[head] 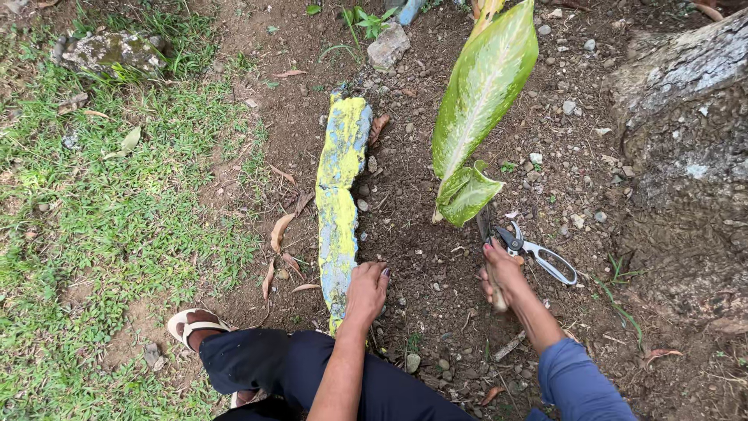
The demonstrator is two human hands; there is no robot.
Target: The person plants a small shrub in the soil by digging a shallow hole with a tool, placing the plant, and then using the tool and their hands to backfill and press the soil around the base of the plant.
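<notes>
1. Between my hands lies a strip of bare dark soil [436, 265], open for a pass toward the plant.
2. On the left, the long yellow-painted stone [340, 195] walls off the grass; my left hand [366, 290] rests against it.
3. The big variegated leaf [479, 93] overhangs the soil ahead.
4. Scissors [538, 253] lie just beside my right hand [502, 273].
5. The tree trunk [686, 140] blocks the right side.

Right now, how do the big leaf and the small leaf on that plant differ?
The big leaf is long and stands up from the soil, reaching the top edge of the view; the small leaf is short and sits low near the base. The big leaf lies open and nearly flat, while the small leaf is cupped and folded. Both are green with creamy pale centres.
</notes>
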